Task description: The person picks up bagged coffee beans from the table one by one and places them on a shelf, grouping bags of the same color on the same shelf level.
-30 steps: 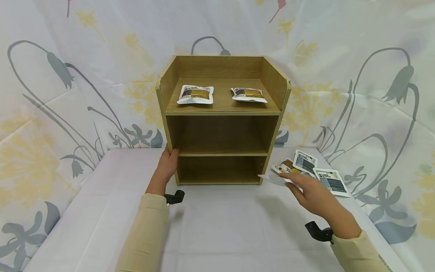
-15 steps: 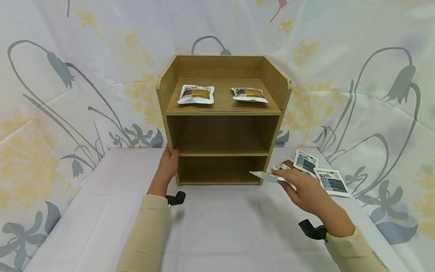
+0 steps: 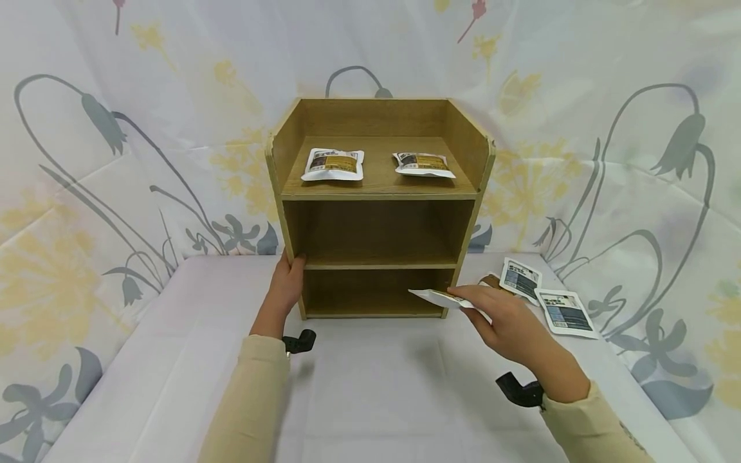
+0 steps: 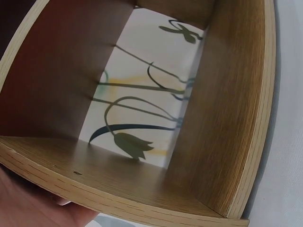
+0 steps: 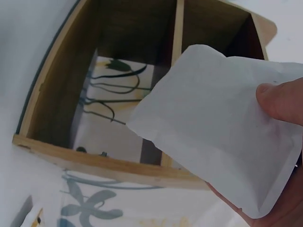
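Note:
A small wooden shelf unit with three levels stands upright on a white-covered table. Against its left side panel rests my left hand, holding the panel near the middle board; some of its fingers are hidden behind the wood. My right hand pinches a flat white pouch by its right end, just in front of the bottom compartment. In the right wrist view, the pouch's plain white back faces the camera, with the thumb on it. Two puffy pouches with yellow-brown labels lie on the top level, one left and one right.
Right of the shelf, two pouches with dark blue labels, one at the back and one nearer, lie beside a partly hidden brown pouch. Flower-printed cloth hangs behind and at both sides.
My right hand has moved left with the pouch, from beside the shelf's right edge to before the bottom compartment. The left hand stays on the side panel.

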Action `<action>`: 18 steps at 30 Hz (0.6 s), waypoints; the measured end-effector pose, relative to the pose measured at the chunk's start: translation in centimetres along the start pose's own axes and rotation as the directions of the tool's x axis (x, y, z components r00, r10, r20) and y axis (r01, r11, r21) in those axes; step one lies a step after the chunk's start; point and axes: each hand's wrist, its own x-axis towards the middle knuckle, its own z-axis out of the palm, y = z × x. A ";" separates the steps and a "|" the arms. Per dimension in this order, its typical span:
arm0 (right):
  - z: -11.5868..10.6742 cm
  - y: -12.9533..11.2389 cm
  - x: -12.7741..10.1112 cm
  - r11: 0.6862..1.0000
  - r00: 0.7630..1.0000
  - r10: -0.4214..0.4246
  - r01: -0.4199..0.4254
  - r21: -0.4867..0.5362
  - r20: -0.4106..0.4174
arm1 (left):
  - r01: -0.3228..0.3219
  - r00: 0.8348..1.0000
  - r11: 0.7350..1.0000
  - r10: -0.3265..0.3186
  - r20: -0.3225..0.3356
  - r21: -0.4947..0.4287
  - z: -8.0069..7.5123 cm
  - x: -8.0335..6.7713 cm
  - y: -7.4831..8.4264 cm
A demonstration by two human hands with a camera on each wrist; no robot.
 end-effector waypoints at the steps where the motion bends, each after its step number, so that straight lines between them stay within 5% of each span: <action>1: 0.1 -0.1 0.2 1.000 1.000 -0.005 0.005 0.006 -0.004 | -0.002 1.000 1.000 0.002 0.000 0.000 0.0 0.0 0.0; 18: 1.5 -1.8 3.6 0.999 0.995 -0.041 0.039 -0.018 -0.089 | -0.018 1.000 1.000 0.018 -0.011 -0.001 0.0 0.1 -0.1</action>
